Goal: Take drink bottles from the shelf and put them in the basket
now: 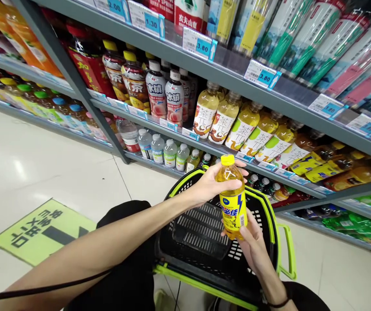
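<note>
Both my hands hold one yellow drink bottle (232, 207) with a yellow cap and a yellow label. My left hand (213, 183) is closed round its upper part, the thumb lying across the front below the neck. Lower down, my right hand (252, 242) grips the bottle near its base from the right. The bottle is nearly upright, tilted slightly, above a black shopping basket (198, 229) with a lime-green rim. Fingers behind the bottle are partly hidden. No goods show in the visible part of the basket.
Shelves (179, 47) of bottled drinks with price tags run across the back. Tea bottles (205, 114) line the middle shelf, and small bottles (170, 153) stand low behind the basket. The basket's green handle (290, 255) sticks out right. A yellow floor sign (43, 231) lies left.
</note>
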A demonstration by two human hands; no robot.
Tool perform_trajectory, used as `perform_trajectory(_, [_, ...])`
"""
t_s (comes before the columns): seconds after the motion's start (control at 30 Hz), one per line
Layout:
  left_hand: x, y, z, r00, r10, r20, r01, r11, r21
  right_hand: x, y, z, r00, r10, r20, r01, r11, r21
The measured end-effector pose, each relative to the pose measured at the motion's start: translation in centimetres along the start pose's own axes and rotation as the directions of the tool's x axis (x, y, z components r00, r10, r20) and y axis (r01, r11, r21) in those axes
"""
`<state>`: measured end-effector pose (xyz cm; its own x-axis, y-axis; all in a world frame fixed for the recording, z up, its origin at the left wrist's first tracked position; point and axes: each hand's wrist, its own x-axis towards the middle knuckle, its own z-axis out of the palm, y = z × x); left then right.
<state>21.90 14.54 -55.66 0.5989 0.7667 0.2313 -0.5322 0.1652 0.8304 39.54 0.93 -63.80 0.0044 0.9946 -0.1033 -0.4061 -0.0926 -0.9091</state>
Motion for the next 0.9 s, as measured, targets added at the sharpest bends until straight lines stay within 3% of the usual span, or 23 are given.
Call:
perform_trajectory(0.3, [-0.3, 0.6, 0.4, 0.998, 0.011, -0.055, -0.008, 0.998, 0.056, 0.2, 0.3, 0.3, 0.998, 0.045, 0.045, -0.047, 0.997, 0.054])
perform_trajectory(0.63, [-0.5, 0.2, 1.3, 0.975, -0.013, -0.221, 0.063, 0.974, 0.219, 0.1, 0.7, 0.8, 0.987, 0.109, 0.121, -0.128, 0.977, 0.17])
perform_trajectory(0.9, [-0.6, 0.3, 1.2, 0.982, 0.017, -0.186, 0.028, 0.971, 0.237, 0.0, 0.5, 1.2, 0.985, 0.112, 0.134, -0.134, 0.978, 0.163])
